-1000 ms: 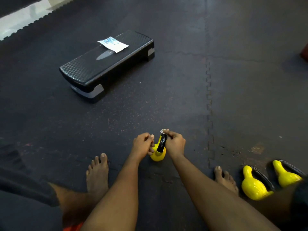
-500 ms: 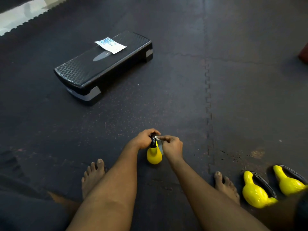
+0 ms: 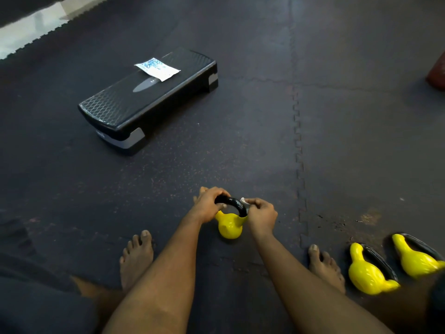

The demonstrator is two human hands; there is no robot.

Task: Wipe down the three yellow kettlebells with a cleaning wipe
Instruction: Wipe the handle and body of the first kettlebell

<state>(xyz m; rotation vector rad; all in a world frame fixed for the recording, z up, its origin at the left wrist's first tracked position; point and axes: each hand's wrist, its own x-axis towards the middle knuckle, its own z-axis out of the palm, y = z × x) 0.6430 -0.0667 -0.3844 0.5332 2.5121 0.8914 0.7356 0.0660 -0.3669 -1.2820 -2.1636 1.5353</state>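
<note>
Item in work: yellow kettlebell upright on the floor mat, handle arching left to right.
Left grip: left hand curled round the handle's left end, steadying.
Right grip: right hand pinching the cleaning wipe onto the handle's right end.
Governing relation: the handle runs leftward from the wipe toward the left hand; a stroke that way seems due.
Outstanding: second kettlebell and third kettlebell lie on their sides at far right, nearer the right hand.

Both forearms reach forward. The left hand curls its fingers over the kettlebell handle; the right hand, at the handle's other end, pinches what looks like a wipe.
</note>
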